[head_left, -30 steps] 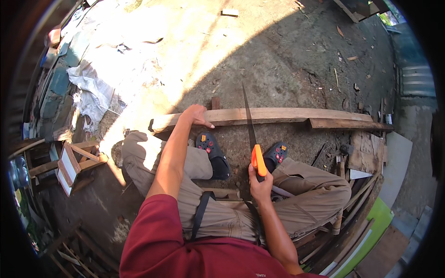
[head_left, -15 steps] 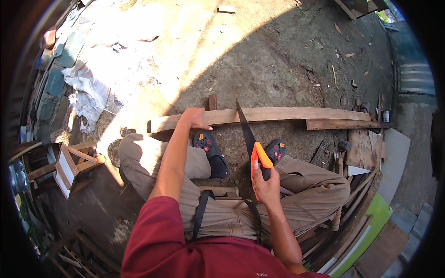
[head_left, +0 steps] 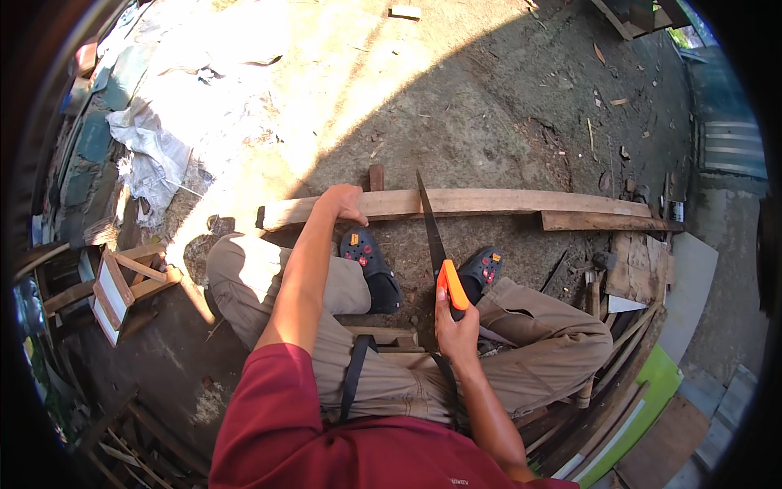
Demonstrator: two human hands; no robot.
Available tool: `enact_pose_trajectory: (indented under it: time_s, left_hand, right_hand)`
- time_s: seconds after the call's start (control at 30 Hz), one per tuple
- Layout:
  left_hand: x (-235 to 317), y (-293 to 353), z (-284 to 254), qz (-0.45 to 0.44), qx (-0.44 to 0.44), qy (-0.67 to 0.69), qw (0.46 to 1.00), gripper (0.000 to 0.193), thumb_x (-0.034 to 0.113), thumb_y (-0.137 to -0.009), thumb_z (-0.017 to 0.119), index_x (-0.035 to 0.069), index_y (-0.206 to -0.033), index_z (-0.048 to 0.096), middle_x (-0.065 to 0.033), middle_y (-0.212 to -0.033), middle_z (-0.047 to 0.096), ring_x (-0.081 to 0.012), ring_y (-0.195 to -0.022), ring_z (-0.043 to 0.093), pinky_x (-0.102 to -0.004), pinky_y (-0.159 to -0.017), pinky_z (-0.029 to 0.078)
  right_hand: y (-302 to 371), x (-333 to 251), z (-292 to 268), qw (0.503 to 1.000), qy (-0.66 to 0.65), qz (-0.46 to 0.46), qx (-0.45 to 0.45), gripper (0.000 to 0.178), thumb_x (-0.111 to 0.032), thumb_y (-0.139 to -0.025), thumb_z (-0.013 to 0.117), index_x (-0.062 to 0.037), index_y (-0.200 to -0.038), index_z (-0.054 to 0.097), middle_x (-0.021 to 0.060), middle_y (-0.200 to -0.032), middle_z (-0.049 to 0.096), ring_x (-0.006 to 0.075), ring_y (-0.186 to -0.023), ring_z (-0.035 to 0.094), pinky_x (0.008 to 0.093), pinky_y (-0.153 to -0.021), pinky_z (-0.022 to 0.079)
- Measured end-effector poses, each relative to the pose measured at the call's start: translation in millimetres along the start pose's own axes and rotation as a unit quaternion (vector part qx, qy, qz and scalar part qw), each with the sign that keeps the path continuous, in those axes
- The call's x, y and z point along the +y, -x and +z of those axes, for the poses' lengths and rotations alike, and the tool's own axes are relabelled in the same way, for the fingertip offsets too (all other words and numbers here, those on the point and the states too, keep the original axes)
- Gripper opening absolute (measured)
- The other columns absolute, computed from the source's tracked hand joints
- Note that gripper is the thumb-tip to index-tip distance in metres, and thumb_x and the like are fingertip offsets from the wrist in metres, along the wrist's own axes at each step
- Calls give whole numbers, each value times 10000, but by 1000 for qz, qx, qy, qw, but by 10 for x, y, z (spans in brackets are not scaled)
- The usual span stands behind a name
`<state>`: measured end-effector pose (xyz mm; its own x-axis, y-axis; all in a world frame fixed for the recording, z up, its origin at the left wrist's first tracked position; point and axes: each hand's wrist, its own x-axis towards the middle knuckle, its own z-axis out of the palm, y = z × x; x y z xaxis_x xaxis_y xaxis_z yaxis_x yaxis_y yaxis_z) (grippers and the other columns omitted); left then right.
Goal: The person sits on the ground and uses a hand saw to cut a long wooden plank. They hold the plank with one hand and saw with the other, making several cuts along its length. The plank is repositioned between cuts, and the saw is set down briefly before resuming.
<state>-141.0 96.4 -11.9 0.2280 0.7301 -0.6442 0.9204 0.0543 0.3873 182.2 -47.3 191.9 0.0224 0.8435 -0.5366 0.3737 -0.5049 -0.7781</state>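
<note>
A long pale wooden plank [head_left: 505, 200] lies crosswise on the ground in front of my feet. My left hand [head_left: 342, 204] grips it near its left end, fingers wrapped over the board. In my right hand [head_left: 457, 332] is a handsaw [head_left: 432, 236] with an orange and black handle. Its dark blade crosses the plank to the right of my left hand, tip pointing away from me. Whether the teeth have cut into the wood cannot be made out. A short dark wood block [head_left: 375, 178] sticks out from under the plank's far side.
A second board [head_left: 603, 222] lies along the plank's right end. My dark clogs [head_left: 371, 269] stand just behind the plank. At left are a small wooden frame [head_left: 112, 297] and a white sack [head_left: 155, 155]. Scrap wood and a green panel [head_left: 643, 407] lie at right.
My right hand and the saw handle have shifted slightly left and toward me, leaving the blade a little straighter across the plank. My left hand stays on the plank.
</note>
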Motion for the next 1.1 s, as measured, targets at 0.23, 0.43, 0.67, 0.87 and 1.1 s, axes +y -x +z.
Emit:
enact_pose_trajectory:
  time_s: [0.23, 0.43, 0.67, 0.87, 1.1]
  left_hand:
    - [-74, -87, -10, 12, -16, 11, 1000, 744, 512, -542, 878, -16, -1042, 721, -227, -1100, 728, -388, -1043, 691, -452, -900, 550]
    - [83, -110, -114, 13, -44, 23, 999, 741, 501, -546, 874, -31, -1039, 727, -235, -1081, 732, -390, -1022, 698, -444, -895, 556]
    - [-40, -172, -168, 8, -52, 23, 998, 771, 515, -552, 868, -26, -1080, 719, -232, -1122, 725, -386, -1048, 693, -452, -904, 550]
    - [41, -122, -109, 6, -48, 20, 999, 783, 532, -561, 861, -32, -1085, 719, -229, -1134, 724, -383, -1077, 685, -456, -913, 548]
    - [42, -44, -13, 5, -64, 2, 998, 733, 518, -551, 871, -35, -1014, 741, -238, -1094, 734, -389, -1033, 700, -451, -893, 560]
  right_hand:
    - [-133, 45, 127, 999, 19, 4, 29, 303, -224, -1005, 660, 71, -932, 659, 75, -672, 586, 103, -674, 518, 337, -638, 465]
    - [69, -50, 65, 998, 21, -5, 54, 220, -135, -983, 648, 69, -902, 661, 90, -640, 563, 94, -638, 526, 324, -599, 455]
    - [12, 86, 96, 999, 15, 12, 48, 189, -114, -970, 653, 66, -930, 690, 75, -658, 592, 76, -685, 554, 317, -617, 466]
    - [-286, -54, 149, 998, 36, 12, 54, 266, -156, -978, 653, 73, -844, 638, 91, -607, 581, 91, -607, 490, 345, -564, 440]
    - [445, 38, -32, 995, 65, -57, 44, 155, -71, -951, 645, 72, -981, 696, 85, -677, 638, 89, -670, 584, 315, -633, 496]
